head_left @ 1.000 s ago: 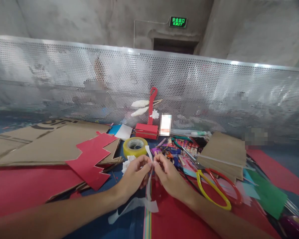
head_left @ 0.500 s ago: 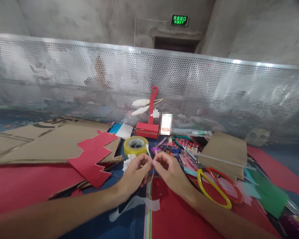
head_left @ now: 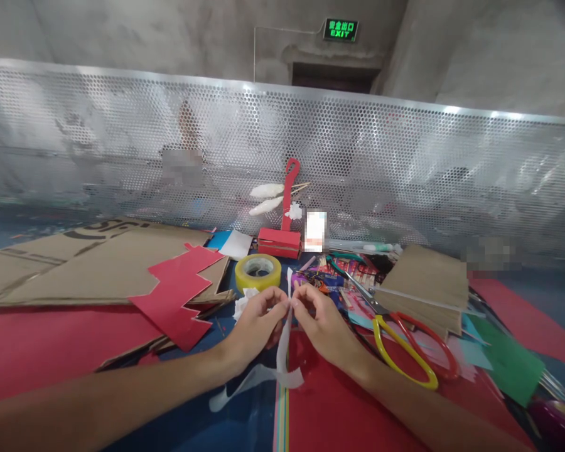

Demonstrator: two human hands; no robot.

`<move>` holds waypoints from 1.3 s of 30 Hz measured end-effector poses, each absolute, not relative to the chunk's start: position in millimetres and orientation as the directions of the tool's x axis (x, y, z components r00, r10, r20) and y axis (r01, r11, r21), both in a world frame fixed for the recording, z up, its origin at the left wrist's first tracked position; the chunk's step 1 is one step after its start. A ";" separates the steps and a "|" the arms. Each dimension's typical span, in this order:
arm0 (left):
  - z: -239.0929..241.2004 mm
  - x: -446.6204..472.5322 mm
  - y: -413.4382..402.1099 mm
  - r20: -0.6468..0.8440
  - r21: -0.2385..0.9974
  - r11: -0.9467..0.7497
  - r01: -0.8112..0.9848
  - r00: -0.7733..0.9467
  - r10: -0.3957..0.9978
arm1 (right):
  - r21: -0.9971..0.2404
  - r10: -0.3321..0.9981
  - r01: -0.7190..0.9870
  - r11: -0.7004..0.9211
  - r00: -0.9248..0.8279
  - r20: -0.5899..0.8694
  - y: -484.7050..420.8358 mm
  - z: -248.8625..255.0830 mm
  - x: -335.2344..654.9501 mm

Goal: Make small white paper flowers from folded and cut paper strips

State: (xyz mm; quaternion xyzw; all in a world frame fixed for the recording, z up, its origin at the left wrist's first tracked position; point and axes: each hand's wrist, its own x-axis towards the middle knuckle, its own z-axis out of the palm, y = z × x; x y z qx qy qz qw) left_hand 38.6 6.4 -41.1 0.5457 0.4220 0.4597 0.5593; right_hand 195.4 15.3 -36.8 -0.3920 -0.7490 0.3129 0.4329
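Note:
My left hand and my right hand meet at the middle of the table, each pinching a thin white paper strip between thumb and fingers. The strip stands up between the fingertips and hangs down onto the red sheet below, where its lower end curls left. A roll of yellowish tape lies just beyond my left hand. A crumpled white scrap sits beside my left knuckles.
Large scissors with red and yellow handles lie right of my right hand. A jagged red card rests on cardboard sheets at left. A cardboard stack, green paper and small tools crowd the right. A perforated metal screen closes the back.
My hands have shifted slightly and turned the strip, so its top end now sticks up straighter and its lower end lies a bit further right.

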 end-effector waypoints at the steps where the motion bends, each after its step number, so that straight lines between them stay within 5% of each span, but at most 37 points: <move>1: -41.4 38.6 6.4 0.027 0.998 -0.015 -0.059 0.219 0.975 | -0.809 0.859 0.316 0.495 -0.316 0.403 15.3 -37.0 195.4; 25: -41.5 36.7 6.3 0.105 0.940 -0.020 -0.340 0.233 0.967 | -0.932 0.910 0.064 0.358 -0.248 0.332 20.9 -39.1 195.8; 39: -42.2 38.3 7.9 0.144 0.973 -0.098 -0.207 0.221 0.965 | -0.886 0.866 0.139 0.441 -0.326 0.380 19.0 -38.5 195.6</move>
